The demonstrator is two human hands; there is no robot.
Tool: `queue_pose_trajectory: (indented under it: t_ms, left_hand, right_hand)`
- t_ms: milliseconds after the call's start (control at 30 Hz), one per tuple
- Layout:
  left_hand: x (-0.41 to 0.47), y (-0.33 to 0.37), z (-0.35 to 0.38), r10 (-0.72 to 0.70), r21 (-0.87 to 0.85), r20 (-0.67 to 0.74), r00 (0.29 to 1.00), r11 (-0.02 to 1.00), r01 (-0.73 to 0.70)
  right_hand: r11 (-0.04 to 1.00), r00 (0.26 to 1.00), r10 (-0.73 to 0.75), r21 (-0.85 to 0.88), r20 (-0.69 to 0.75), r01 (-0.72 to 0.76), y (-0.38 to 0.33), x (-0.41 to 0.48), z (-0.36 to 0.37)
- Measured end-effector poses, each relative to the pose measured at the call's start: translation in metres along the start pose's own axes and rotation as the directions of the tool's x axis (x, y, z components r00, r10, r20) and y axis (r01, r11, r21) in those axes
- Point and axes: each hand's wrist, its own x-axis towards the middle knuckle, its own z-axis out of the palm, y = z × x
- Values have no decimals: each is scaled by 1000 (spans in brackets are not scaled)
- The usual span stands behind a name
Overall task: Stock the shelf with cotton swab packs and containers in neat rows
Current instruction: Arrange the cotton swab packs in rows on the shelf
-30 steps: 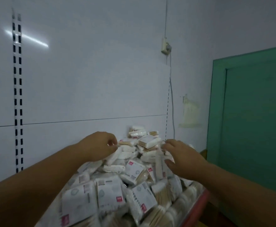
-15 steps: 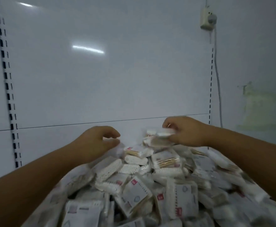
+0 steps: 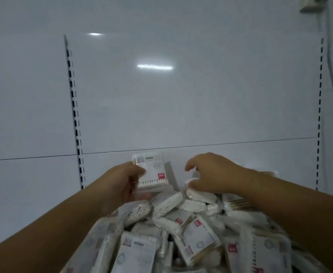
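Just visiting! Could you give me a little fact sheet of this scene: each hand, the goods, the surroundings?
Left hand: grips one cotton swab pack, held upright before the back panel
Right hand: fingers curled over the pile; a grip cannot be confirmed
Pile: many swab packs heaped loosely, no rows
Back panel: white, glossy, slotted uprights at both sides
Wall socket: top right

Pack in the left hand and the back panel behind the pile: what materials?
Pack in the left hand: likely clear glossy plastic film with a white printed label; the swab tips show through it. Back panel: smooth glossy white sheet, probably painted metal; it shows sharp light reflections.
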Motion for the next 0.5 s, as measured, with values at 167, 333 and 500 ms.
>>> queue_pose_trajectory:
  t_ms: [167,333,500]
  left_hand:
    - [-9,3,-26,28,21,-38,999,999,-27]
    - [-15,8,-40,64,42,15,998,997,-64]
    - [-10,10,-30,119,-85,57,991,990,-114]
  right_hand:
    - [965,997,38,-263,72,-18,2,5,18]
    - [990,996,32,-134,-89,-44,0,6,3]
    - [949,858,-23,259,-514,180,-46,6,-5]
